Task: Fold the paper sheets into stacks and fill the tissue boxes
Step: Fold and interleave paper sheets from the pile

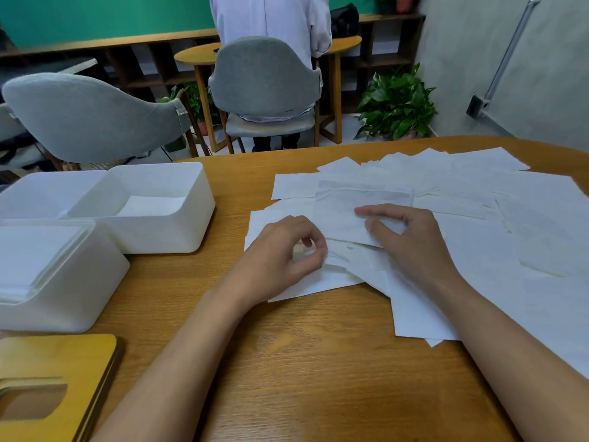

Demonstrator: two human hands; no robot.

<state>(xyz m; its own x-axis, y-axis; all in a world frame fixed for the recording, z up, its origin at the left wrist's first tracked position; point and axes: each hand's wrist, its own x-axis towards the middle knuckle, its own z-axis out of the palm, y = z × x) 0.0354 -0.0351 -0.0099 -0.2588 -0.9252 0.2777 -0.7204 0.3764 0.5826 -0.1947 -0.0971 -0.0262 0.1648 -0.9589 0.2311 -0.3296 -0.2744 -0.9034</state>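
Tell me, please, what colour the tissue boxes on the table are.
The tissue boxes are plain white, seen in the head view.

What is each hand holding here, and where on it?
The right hand pinches a paper sheet at its near edge. The left hand seems to pinch another sheet's edge; unclear.

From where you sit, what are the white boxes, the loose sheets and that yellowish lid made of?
The white boxes look like matte, slightly translucent plastic: smooth walls, rounded corners. The loose sheets seem to be thin tissue paper, soft and faintly creased, lying limp on the wooden table. The lid looks like light wood or bamboo with a satin sheen and a cut slot, though grain is hard to confirm.
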